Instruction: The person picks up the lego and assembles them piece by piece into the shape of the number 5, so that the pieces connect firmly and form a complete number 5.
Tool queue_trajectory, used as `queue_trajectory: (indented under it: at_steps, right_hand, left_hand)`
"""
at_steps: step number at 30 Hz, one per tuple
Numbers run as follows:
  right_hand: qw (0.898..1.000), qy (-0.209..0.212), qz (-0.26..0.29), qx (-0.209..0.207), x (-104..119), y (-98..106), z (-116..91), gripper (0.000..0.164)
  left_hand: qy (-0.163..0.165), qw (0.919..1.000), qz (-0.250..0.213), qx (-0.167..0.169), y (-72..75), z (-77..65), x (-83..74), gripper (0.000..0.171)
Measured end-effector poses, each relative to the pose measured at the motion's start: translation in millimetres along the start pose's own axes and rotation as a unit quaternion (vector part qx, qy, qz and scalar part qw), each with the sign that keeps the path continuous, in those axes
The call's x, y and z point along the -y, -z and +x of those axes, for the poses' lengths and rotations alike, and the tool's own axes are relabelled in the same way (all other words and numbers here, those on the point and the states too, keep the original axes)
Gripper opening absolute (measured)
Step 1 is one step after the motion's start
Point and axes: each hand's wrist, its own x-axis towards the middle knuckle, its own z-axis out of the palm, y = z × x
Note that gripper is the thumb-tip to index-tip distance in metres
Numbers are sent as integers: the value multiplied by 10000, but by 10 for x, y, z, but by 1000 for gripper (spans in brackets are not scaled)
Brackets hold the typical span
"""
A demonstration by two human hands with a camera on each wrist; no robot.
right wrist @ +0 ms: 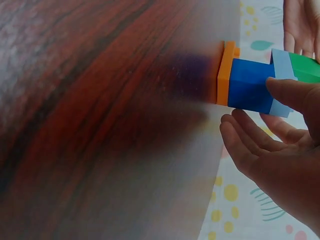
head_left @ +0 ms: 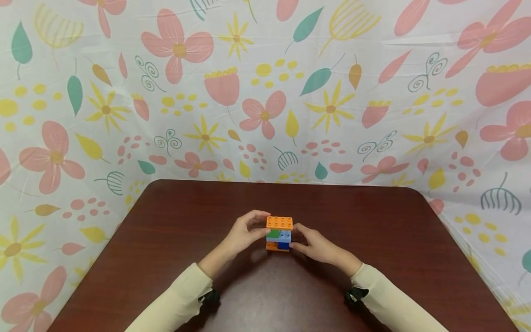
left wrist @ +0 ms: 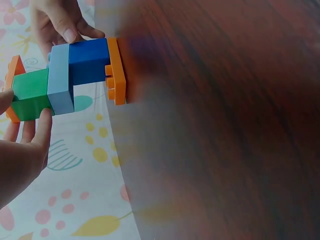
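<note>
A stack of toy building bricks stands upright on the table between both hands. From the bottom it has an orange plate [head_left: 272, 246], a dark blue brick [left wrist: 89, 61], a light blue plate [right wrist: 282, 57], a green brick [left wrist: 31, 94] and an orange top plate [head_left: 280, 223]. My left hand [head_left: 242, 233] grips the upper part from the left, with fingers and thumb about the green brick. On the right, my right hand [head_left: 319, 246] holds the lower part, its thumb against the dark blue brick near the light blue plate. Some right fingertips are hidden behind the stack.
The dark brown table [head_left: 178, 203] has a glossy surface that reflects the stack. A white cloth with printed flowers [head_left: 265, 115] hangs behind its far edge. Each cream sleeve has a dark device at the wrist, the left one [head_left: 210, 299] and the right one [head_left: 355, 296].
</note>
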Motion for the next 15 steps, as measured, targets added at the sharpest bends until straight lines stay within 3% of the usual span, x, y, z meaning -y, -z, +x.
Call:
queue_trajectory:
  at_steps: [8, 15]
  right_hand:
    - [9998, -22, 31, -198, 34, 36, 15, 32]
    - [9985, 54, 197, -506, -12, 26, 27, 38]
  left_hand:
    - [-11, 9988, 477, -80, 29, 61, -49, 40]
    - [-86, 9986, 492, -172, 35, 155, -75, 39]
